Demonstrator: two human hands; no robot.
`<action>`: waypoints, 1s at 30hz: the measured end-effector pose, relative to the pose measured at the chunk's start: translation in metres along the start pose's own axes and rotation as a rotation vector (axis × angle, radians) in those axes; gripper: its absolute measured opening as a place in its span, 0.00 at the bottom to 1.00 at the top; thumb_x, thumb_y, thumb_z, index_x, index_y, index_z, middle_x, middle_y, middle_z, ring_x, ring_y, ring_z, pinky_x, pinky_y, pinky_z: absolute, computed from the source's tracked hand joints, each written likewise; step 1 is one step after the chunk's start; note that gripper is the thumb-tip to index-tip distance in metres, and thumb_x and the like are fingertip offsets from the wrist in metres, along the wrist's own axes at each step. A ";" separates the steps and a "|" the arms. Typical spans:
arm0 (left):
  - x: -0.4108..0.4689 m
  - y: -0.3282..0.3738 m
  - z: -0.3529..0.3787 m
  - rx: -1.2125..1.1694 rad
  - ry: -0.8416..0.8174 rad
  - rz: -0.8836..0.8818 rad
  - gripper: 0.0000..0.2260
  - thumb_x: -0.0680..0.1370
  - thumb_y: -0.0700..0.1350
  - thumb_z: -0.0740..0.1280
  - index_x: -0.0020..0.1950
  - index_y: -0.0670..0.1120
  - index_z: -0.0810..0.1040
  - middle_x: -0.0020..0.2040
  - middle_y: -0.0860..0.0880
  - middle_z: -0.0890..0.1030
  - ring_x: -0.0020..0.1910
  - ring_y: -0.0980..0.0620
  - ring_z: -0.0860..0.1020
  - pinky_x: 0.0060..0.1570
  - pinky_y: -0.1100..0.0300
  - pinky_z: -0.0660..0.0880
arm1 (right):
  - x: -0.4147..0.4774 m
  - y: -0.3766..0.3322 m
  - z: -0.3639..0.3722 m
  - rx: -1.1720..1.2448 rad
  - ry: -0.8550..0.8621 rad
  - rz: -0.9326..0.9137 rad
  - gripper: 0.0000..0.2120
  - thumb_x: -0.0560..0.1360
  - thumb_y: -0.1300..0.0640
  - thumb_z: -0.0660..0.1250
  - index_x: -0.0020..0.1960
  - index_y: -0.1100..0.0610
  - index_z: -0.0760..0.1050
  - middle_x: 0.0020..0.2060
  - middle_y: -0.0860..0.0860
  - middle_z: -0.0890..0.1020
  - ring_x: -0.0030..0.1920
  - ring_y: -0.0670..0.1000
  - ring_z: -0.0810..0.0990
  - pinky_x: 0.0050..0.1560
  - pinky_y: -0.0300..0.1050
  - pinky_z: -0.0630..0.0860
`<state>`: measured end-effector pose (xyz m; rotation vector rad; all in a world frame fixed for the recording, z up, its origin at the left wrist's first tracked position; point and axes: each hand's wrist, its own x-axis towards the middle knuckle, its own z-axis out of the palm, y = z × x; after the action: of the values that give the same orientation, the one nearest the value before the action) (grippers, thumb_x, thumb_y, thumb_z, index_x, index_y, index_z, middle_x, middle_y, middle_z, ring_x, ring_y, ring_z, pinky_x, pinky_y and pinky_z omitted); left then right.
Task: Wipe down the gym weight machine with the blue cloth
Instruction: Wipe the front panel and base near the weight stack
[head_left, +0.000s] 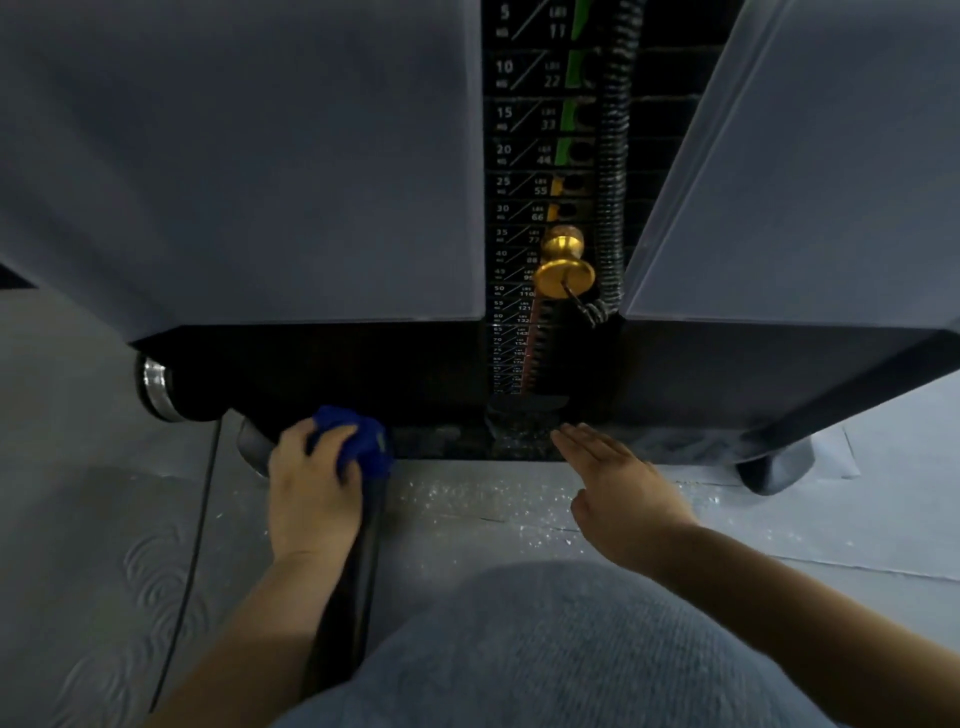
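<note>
The weight machine (291, 197) fills the upper view: two grey shroud panels flank a black weight stack (519, 156) with numbered plates. A gold selector pin (563, 267) sticks out of the stack, tied to a black coiled cord (613, 156). My left hand (311, 493) is shut on the bunched blue cloth (361, 441), pressed on the black frame tube (353, 597) at the machine's base. My right hand (618, 478) is open, fingers flat and together, hovering by the dark base below the stack.
A black rubber foot (774, 467) stands at the right, a chrome-ringed tube end (158, 387) at the left. A thin black cable (192, 545) runs over the grey floor. White specks (493, 499) lie on the floor before the base. My grey-clad knee (545, 649) is low centre.
</note>
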<state>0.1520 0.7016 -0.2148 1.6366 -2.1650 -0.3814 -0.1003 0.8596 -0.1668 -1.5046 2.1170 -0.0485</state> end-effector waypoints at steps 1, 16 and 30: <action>0.003 -0.011 -0.004 -0.008 0.031 -0.113 0.17 0.76 0.37 0.69 0.64 0.45 0.78 0.67 0.41 0.69 0.63 0.36 0.71 0.59 0.43 0.73 | 0.002 -0.002 0.000 0.003 -0.006 0.000 0.33 0.81 0.55 0.57 0.80 0.47 0.43 0.79 0.43 0.47 0.78 0.43 0.46 0.78 0.46 0.50; -0.032 0.054 0.044 -0.012 -0.207 0.364 0.21 0.70 0.41 0.77 0.62 0.45 0.81 0.62 0.42 0.79 0.59 0.40 0.79 0.50 0.50 0.79 | -0.003 0.007 0.003 -0.034 0.025 0.043 0.33 0.81 0.54 0.57 0.80 0.48 0.44 0.79 0.43 0.48 0.78 0.43 0.46 0.73 0.38 0.44; -0.056 0.095 0.063 0.067 -0.283 0.291 0.23 0.66 0.41 0.80 0.60 0.41 0.82 0.56 0.41 0.83 0.58 0.39 0.80 0.55 0.47 0.79 | -0.008 0.017 0.010 0.067 0.085 0.139 0.33 0.80 0.55 0.59 0.80 0.47 0.47 0.79 0.42 0.51 0.78 0.44 0.48 0.76 0.43 0.50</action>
<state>0.0552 0.7804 -0.2368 1.3364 -2.6068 -0.4803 -0.1093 0.8754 -0.1779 -1.3356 2.2587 -0.1338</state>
